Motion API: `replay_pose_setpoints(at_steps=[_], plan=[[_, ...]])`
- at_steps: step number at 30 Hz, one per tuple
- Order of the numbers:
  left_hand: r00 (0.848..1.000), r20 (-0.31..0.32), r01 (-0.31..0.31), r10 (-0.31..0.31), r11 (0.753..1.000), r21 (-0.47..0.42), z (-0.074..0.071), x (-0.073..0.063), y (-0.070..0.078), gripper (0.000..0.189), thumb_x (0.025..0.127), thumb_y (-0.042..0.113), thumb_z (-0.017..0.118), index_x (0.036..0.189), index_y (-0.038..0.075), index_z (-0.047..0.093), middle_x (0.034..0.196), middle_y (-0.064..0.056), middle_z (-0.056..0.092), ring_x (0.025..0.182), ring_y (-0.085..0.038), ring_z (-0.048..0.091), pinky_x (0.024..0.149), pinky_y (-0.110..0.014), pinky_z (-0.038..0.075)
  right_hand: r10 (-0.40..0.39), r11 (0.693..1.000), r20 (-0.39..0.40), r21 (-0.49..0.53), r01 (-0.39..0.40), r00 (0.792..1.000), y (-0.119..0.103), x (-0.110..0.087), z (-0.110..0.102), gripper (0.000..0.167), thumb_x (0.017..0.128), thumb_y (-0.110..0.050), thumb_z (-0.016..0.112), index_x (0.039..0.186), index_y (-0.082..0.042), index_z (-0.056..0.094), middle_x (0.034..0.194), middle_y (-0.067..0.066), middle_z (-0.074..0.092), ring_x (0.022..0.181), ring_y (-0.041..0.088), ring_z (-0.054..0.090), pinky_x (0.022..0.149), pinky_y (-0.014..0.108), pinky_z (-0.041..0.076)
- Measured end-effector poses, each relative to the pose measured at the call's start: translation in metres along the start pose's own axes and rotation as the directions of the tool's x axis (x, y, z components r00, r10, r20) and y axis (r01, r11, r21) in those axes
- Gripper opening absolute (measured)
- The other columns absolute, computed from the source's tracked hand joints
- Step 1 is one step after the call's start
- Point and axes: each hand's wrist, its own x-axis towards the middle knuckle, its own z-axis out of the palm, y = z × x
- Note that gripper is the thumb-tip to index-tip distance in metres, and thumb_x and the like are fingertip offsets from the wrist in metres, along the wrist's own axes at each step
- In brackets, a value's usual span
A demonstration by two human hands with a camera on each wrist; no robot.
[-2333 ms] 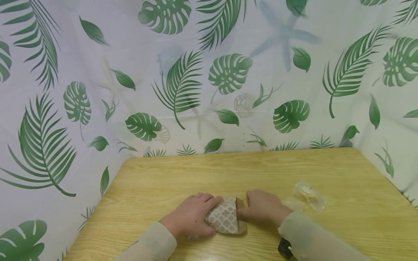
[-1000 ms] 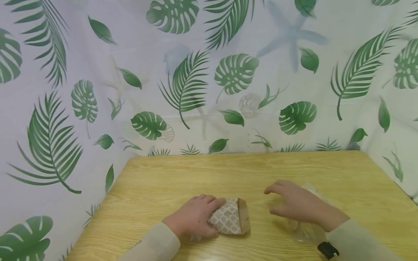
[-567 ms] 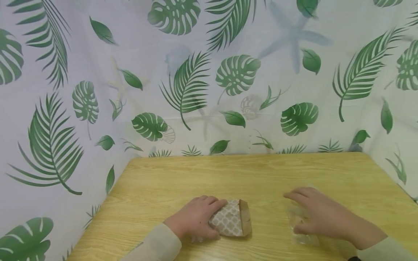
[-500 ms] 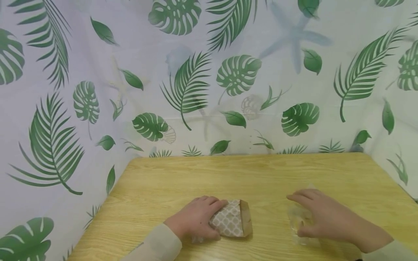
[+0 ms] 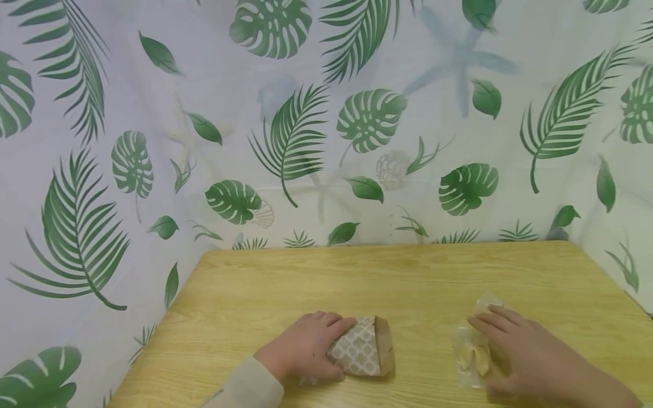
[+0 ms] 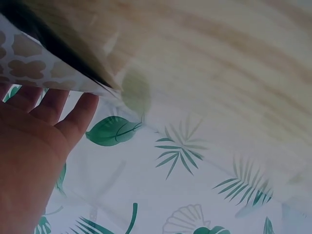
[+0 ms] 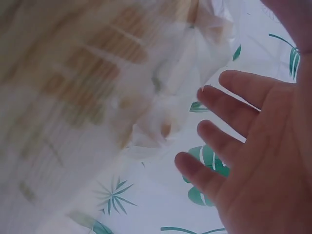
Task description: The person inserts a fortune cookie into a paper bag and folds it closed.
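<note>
A small paper bag (image 5: pixel 354 348) with a white-and-tan lattice pattern lies on the table, its plain brown mouth facing right. My left hand (image 5: pixel 306 348) holds its closed end, thumb on the near side and fingers on the far side. In the left wrist view, the fingertips (image 6: pixel 83 109) meet the edge of the bag (image 6: pixel 27 63). To the right, my right hand (image 5: pixel 533 357) is spread low beside clear plastic packets (image 5: pixel 468 354) holding yellowish pieces. The right wrist view has its fingers (image 7: pixel 229 109) extended and apart, near the crinkled plastic (image 7: pixel 153 129).
A wood-grain table (image 5: pixel 285 277) runs back to a white cloth wall (image 5: pixel 306 221) printed with green leaves. A bit of clear plastic (image 5: pixel 308 381) shows beneath my left hand.
My right hand has left the bag's mouth and moved right to the plastic packets, its fingers spreading. The left hand keeps its hold on the bag.
</note>
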Motion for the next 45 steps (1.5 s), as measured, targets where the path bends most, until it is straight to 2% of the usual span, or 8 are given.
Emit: replay_pose_setpoints(at_steps=[6,12,18,26,32,37,43,45], plan=[[1.000,-0.007,0.004,-0.004,1.000,0.003,0.000,-0.001,0.003,0.092,0.079,0.053,0.076,0.158,0.034,0.032,0.149,0.009,0.046,0.136,-0.019,0.044,0.113,-0.047,0.036,0.020,1.000,0.008,-0.006,-0.020,1.000,0.002,-0.003,0.006,0.104,0.063,-0.065,0.084,0.144,-0.006,0.055,0.147,0.010,0.053,0.141,0.044,0.033,0.105,0.066,0.036],[1.000,-0.012,0.007,-0.007,1.000,0.026,-0.001,-0.001,0.005,0.092,0.077,0.048,0.077,0.157,0.031,0.036,0.148,0.009,0.047,0.135,-0.016,0.045,0.112,-0.044,0.038,0.053,0.998,0.024,0.036,-0.054,0.998,-0.001,0.001,0.008,0.099,0.062,-0.057,0.085,0.143,-0.008,0.056,0.146,0.009,0.053,0.141,0.044,0.033,0.107,0.067,0.033],[0.998,0.037,0.055,-0.054,0.998,-0.043,-0.007,-0.008,0.011,0.092,0.076,0.046,0.082,0.156,0.030,0.039,0.147,0.007,0.048,0.135,-0.017,0.045,0.111,-0.045,0.038,0.042,0.997,0.035,0.058,-0.044,0.999,-0.011,0.006,0.007,0.097,0.065,-0.057,0.084,0.144,-0.008,0.055,0.147,0.014,0.052,0.140,0.045,0.036,0.107,0.069,0.031],[0.991,0.051,0.128,-0.122,0.982,-0.137,-0.002,-0.018,0.017,0.092,0.075,0.040,0.084,0.155,0.032,0.040,0.147,0.010,0.047,0.136,-0.017,0.044,0.112,-0.045,0.037,0.046,0.996,0.032,0.072,-0.048,0.998,-0.014,0.009,0.008,0.097,0.066,-0.059,0.084,0.144,-0.008,0.056,0.148,0.015,0.051,0.141,0.044,0.036,0.107,0.068,0.032],[0.992,0.056,0.123,-0.114,0.976,-0.181,0.001,-0.019,0.018,0.095,0.073,0.038,0.084,0.156,0.034,0.038,0.150,0.011,0.044,0.138,-0.017,0.041,0.114,-0.046,0.034,0.034,0.997,0.018,0.071,-0.036,0.999,-0.017,0.013,0.010,0.096,0.065,-0.059,0.084,0.142,-0.008,0.057,0.146,0.013,0.053,0.140,0.043,0.036,0.109,0.066,0.030],[0.985,0.092,0.163,-0.145,0.958,-0.236,0.000,-0.020,0.017,0.097,0.072,0.040,0.086,0.155,0.038,0.037,0.151,0.013,0.042,0.140,-0.018,0.038,0.114,-0.049,0.033,0.033,0.996,0.033,0.080,-0.035,0.999,-0.019,0.016,0.011,0.102,0.062,-0.060,0.085,0.144,-0.007,0.055,0.148,0.015,0.050,0.140,0.044,0.037,0.109,0.067,0.028],[0.990,0.053,0.141,-0.133,0.968,-0.209,-0.004,-0.017,0.018,0.095,0.075,0.041,0.084,0.157,0.033,0.037,0.153,0.009,0.042,0.141,-0.019,0.037,0.117,-0.049,0.029,0.054,0.996,0.060,0.069,-0.058,0.997,-0.016,0.021,0.008,0.097,0.066,-0.054,0.085,0.145,-0.007,0.054,0.148,0.016,0.050,0.141,0.043,0.035,0.110,0.069,0.025],[0.991,0.040,0.132,-0.126,0.970,-0.202,-0.004,-0.015,0.018,0.095,0.076,0.041,0.084,0.157,0.032,0.036,0.154,0.009,0.041,0.142,-0.020,0.037,0.118,-0.049,0.027,0.051,0.996,0.062,0.069,-0.055,0.997,-0.014,0.023,0.008,0.100,0.066,-0.058,0.085,0.146,-0.007,0.053,0.147,0.014,0.051,0.141,0.042,0.035,0.109,0.070,0.025]])
